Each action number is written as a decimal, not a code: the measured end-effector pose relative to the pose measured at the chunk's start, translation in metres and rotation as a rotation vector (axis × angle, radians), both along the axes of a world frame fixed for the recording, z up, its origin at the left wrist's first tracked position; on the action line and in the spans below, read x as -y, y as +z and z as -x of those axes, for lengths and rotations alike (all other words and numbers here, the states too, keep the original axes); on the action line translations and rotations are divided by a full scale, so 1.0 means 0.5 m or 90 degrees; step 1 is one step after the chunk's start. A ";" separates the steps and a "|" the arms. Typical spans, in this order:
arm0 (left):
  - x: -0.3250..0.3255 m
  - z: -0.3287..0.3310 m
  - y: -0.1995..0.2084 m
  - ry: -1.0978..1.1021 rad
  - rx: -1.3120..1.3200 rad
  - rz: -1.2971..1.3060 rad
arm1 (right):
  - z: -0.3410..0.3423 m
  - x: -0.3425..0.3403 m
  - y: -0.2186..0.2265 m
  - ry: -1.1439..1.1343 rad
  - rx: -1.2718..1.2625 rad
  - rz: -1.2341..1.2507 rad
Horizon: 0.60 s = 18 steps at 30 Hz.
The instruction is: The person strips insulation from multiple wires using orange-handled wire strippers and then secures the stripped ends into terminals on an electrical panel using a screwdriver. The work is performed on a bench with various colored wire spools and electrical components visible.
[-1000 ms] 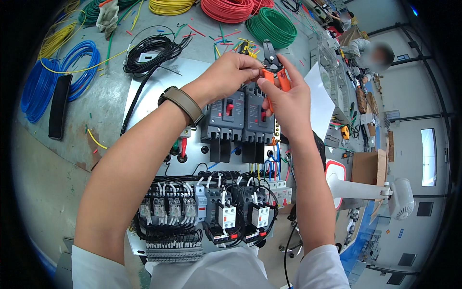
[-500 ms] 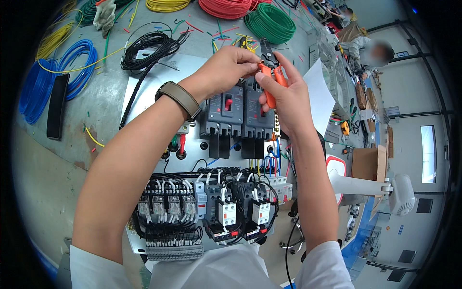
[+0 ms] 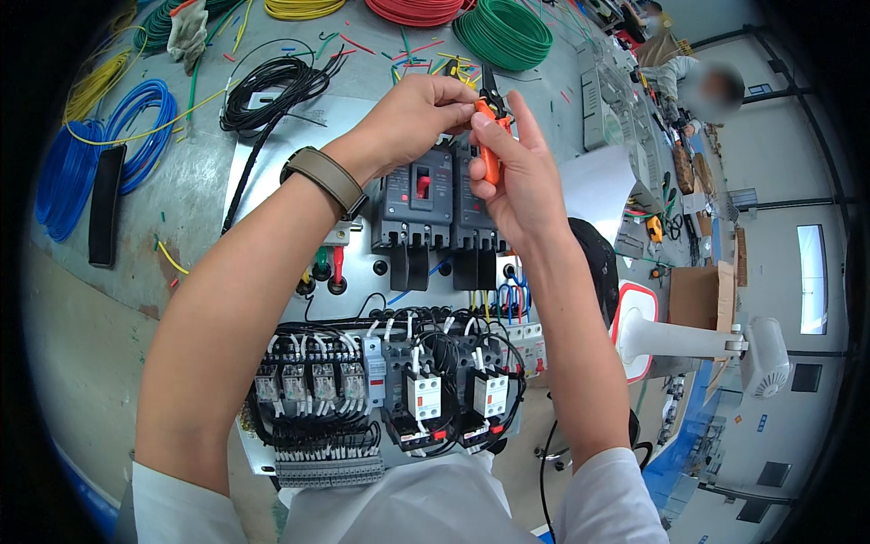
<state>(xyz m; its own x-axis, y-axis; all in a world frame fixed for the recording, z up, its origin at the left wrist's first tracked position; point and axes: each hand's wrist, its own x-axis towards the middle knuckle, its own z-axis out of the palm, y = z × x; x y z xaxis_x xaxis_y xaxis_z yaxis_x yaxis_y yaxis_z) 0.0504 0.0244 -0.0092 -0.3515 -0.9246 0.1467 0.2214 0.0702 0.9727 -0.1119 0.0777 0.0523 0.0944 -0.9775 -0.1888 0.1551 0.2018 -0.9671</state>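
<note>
My right hand point(image 3: 530, 181) is closed round the orange handles of a pair of pliers point(image 3: 489, 163), its forefinger raised off them. The dark jaws point away from me, and the handles lie close together. Beside them my left hand point(image 3: 424, 113) is pinched, fingertips up against the head end of the handles; whatever is between those fingers is too small to make out. Both hands are above two dark grey circuit breakers, the left one point(image 3: 415, 195) with a red switch and the right one point(image 3: 473, 213) partly covered by my hand. They sit on a metal mounting plate point(image 3: 358, 113).
Nearer me on the plate are clear relays point(image 3: 323, 383), white-fronted contactors point(image 3: 423, 396) and a grey terminal strip point(image 3: 328, 472). Black cable point(image 3: 276, 95), blue wire point(image 3: 63, 186) and green wire coils point(image 3: 505, 38) lie around. A white fan point(image 3: 680, 337) stands right; a person point(image 3: 671, 77) is beyond.
The plier handles have come closer together. Both hands have shifted slightly left, and the right forefinger now points up away from the handles. The left hand stays pinched.
</note>
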 end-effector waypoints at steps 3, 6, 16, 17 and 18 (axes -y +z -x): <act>-0.003 0.002 -0.001 0.011 -0.018 -0.004 | 0.011 0.009 0.002 0.027 -0.032 0.011; -0.001 0.003 -0.005 0.020 -0.003 0.001 | 0.003 0.008 0.004 0.011 -0.136 0.069; 0.008 0.007 -0.012 -0.010 -0.018 0.020 | 0.025 0.021 0.018 0.057 -0.374 0.215; 0.009 0.006 -0.013 -0.013 -0.017 0.019 | 0.023 0.021 0.021 0.061 -0.391 0.223; 0.009 0.006 -0.014 -0.017 -0.015 0.017 | 0.024 0.020 0.023 0.064 -0.408 0.231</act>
<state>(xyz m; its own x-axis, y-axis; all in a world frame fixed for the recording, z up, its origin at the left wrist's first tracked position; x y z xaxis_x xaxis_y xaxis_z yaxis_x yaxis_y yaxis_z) 0.0474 0.0196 -0.0161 -0.3722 -0.9106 0.1798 0.2465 0.0898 0.9650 -0.1237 0.0677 0.0638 0.1664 -0.9814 0.0957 -0.4646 -0.1636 -0.8703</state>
